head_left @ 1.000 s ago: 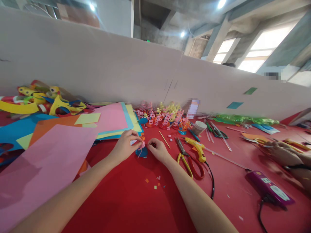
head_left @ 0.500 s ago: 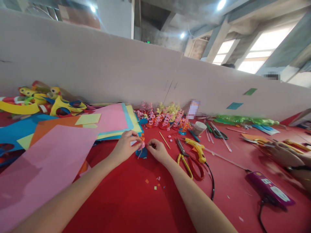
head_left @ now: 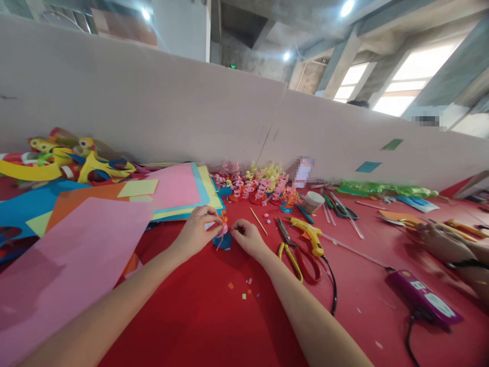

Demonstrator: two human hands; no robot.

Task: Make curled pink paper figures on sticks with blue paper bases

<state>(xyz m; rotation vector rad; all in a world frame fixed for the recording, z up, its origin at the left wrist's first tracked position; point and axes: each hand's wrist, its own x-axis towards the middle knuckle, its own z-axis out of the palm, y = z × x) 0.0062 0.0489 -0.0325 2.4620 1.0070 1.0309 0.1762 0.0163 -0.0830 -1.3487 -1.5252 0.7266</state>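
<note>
A small paper figure, pink and orange on a round blue base, stands on the red table between my hands. My left hand is closed, thumb and fingers pinching the pink and orange paper part at its top. Just to the right, my right hand is closed with thumb and fingertips together near the figure, apart from it. What those right fingertips hold, if anything, is too small to make out. Tiny paper scraps lie on the table in front.
Paper sheets cover the left side. Behind stand curled paper pieces. At right are scissors, a wooden stick, a yellow glue gun with its cord, and a purple device. A co-worker's hand is at far right.
Both my hands and the paper figure stay almost in place. The co-worker's hand at far right has shifted slightly.
</note>
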